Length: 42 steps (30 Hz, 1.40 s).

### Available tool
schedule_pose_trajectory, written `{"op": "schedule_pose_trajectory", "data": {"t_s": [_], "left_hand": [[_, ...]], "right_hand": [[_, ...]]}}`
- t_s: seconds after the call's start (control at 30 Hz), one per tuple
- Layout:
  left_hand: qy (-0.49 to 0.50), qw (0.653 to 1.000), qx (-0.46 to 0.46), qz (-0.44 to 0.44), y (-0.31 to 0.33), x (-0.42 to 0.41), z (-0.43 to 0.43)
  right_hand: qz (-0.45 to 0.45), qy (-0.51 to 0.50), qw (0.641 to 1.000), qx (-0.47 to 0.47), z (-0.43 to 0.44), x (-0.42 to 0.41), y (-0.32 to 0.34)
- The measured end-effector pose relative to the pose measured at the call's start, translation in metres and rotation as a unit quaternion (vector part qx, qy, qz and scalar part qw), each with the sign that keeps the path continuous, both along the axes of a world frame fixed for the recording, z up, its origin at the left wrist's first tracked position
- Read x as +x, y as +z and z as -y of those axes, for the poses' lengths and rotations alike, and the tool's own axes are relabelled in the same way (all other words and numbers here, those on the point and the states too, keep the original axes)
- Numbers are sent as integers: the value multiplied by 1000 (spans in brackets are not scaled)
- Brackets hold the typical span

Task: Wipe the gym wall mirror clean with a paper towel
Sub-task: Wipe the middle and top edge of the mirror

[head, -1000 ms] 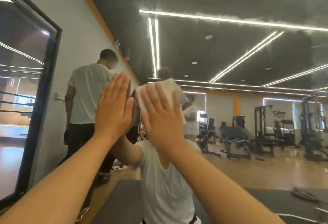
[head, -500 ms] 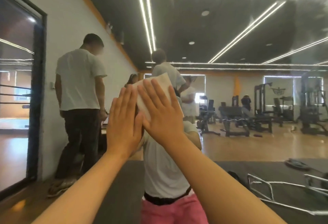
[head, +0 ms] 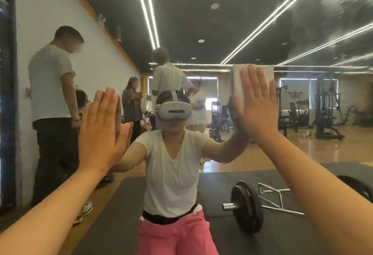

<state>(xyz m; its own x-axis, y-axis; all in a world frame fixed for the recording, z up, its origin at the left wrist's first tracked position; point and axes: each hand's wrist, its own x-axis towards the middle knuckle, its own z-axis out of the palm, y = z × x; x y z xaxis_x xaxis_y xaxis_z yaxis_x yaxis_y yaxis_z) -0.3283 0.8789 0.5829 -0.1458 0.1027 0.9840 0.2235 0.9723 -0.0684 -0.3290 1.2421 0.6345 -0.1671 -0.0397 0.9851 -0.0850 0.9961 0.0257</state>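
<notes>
Right hand (head: 256,111), fingers straight, pins the paper towel (head: 235,81) flat to the mirror (head: 201,22) at upper right (white edge showing above the fingertips), left hand (head: 101,129) flat on bare glass, well apart.

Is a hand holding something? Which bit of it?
The right hand presses the paper towel flat on the mirror, covering its lower part. The left hand holds nothing.

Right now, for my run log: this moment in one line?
right hand: flat, pressing paper towel on mirror | left hand: flat against mirror, empty
</notes>
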Motion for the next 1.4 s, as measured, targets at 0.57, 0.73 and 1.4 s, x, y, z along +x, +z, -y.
{"op": "schedule_pose_trajectory", "data": {"t_s": [0.57, 0.73, 1.4], "left_hand": [[19, 1000, 0, -13, -2, -4, 0], [21, 1000, 0, -16, -3, -7, 0], [10, 1000, 10, -11, -1, -3, -2]], "right_hand": [[-14, 10, 998, -59, -32, -3, -39], [-18, 17, 998, -61, -30, 0, -89], [-22, 10, 1000, -2, -23, -2, -152]]}}
